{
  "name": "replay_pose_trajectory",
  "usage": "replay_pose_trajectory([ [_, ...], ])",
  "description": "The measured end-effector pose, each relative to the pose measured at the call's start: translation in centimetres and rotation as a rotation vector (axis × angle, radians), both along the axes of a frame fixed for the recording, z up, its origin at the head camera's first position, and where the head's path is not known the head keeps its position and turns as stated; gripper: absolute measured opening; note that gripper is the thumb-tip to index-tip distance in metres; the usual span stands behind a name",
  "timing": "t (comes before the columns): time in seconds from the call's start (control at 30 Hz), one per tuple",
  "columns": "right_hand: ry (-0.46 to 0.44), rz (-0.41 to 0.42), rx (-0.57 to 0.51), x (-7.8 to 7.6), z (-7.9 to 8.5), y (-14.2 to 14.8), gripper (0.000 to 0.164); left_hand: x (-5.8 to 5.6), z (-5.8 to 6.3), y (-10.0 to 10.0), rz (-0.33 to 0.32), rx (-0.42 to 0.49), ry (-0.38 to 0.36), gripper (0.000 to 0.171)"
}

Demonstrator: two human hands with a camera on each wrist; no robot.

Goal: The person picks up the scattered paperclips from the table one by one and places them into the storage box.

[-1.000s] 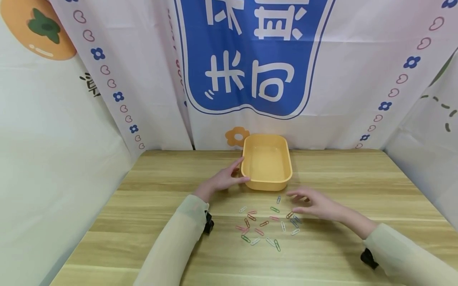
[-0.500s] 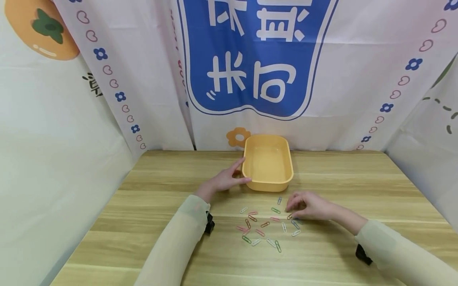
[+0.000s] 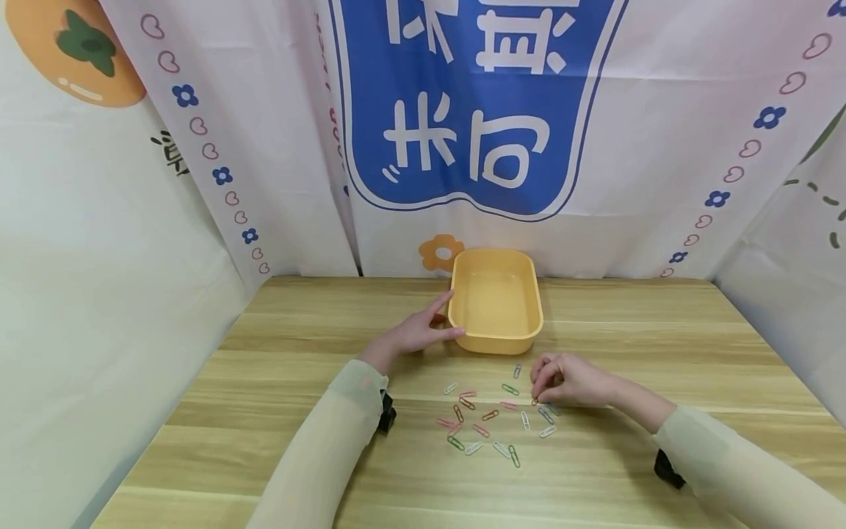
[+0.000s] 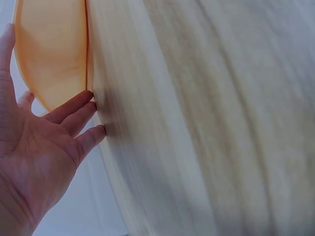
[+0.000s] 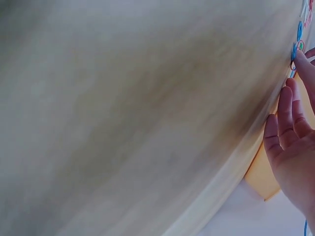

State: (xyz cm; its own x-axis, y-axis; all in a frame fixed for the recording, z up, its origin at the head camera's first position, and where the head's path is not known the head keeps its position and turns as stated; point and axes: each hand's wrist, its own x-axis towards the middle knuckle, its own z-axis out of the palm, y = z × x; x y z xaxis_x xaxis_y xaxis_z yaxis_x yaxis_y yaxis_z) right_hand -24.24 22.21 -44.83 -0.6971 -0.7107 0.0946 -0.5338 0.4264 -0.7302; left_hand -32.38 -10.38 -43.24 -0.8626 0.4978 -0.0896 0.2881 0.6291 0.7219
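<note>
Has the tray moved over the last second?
No. In the head view, the tray keeps the same place beside the orange flower on the backdrop; both drift equally in frame, so that's the camera.

Head view from above, forward and downward — wrist views close-in, askew — yellow tray point(image 3: 496, 344) in all.
</note>
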Motion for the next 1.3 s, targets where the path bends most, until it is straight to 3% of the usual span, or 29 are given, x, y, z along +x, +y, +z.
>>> replay_pose_trajectory([
  [0.27,-0.041,0.031,-0.031,-0.1,0.9,0.2,0.007,-0.1,0.2,0.0,-0.010,0.005,0.002,0.096],
  [0.77,-0.090,-0.142,-0.011,0.1,6.1,1.3,0.005,0.3,0.4,0.0,-0.014,-0.004,-0.004,0.094],
  [1.3,0.090,-0.200,-0.033,-1.4,10.6,1.3,0.005,0.2,0.3,0.1,-0.014,-0.004,0.000,0.091],
])
